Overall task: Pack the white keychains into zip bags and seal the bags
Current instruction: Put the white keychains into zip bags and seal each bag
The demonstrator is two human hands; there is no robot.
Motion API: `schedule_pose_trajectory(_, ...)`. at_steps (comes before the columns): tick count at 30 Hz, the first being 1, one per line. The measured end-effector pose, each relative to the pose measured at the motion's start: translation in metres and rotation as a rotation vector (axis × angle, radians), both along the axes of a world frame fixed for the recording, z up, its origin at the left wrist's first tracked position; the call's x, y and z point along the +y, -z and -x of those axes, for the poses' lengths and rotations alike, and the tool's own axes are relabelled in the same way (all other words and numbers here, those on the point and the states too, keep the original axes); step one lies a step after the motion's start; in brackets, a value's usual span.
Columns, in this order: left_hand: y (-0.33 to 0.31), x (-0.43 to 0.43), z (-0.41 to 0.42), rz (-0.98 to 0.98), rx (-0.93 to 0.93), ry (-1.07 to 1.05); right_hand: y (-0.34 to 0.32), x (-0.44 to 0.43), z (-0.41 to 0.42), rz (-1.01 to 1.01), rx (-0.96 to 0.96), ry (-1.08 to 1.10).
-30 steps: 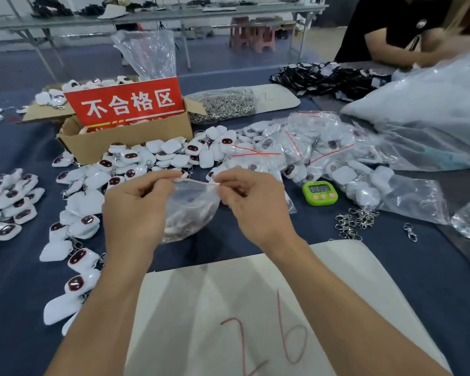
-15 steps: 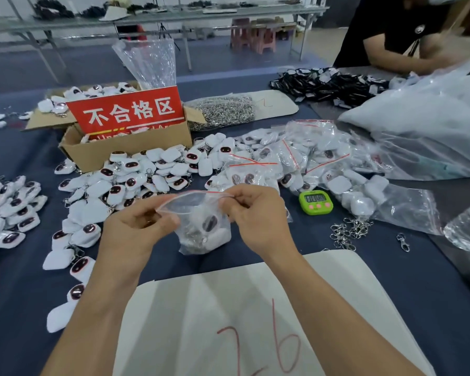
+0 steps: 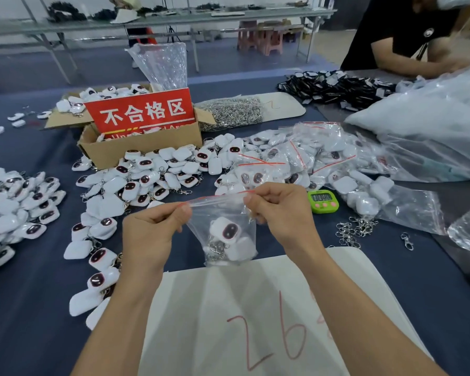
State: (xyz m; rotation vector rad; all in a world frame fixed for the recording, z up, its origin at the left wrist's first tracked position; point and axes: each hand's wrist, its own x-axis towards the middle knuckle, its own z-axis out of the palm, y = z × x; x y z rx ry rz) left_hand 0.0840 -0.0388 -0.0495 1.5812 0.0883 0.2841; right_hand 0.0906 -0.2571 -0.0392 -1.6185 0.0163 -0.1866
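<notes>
A clear zip bag (image 3: 223, 226) with a red seal strip hangs upright between my hands, above the near edge of the blue table. White keychains (image 3: 227, 232) with dark oval faces and metal clips lie in its bottom. My left hand (image 3: 152, 232) pinches the bag's top left corner. My right hand (image 3: 281, 210) pinches the top right corner, and the strip is stretched taut between them. Loose white keychains (image 3: 136, 183) are heaped behind and to the left. Filled zip bags (image 3: 296, 156) are piled at the right.
A cardboard box (image 3: 136, 147) with a red sign stands behind the heap. A green timer (image 3: 323, 201) sits right of my right hand, with loose metal clips (image 3: 356, 229) beyond. A white sheet (image 3: 255, 308) marked 26 lies under my forearms. Another person (image 3: 407, 36) works at the far right.
The bag has swung from a tilted bundle to hanging upright. My hands have moved apart along its top, pulling the seal strip straight, and the keychains have settled to the bottom.
</notes>
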Motion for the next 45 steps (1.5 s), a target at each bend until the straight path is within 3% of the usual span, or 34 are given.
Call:
schedule_pose_trajectory(31, 0.015, -0.016, 0.0, 0.08, 0.007, 0.058, 0.0, 0.01, 0.001, 0.102, 0.115, -0.072)
schedule_pose_trajectory(45, 0.011, -0.03, 0.0, 0.032, 0.013, 0.08, 0.002, 0.017, 0.003, -0.001, 0.089, -0.107)
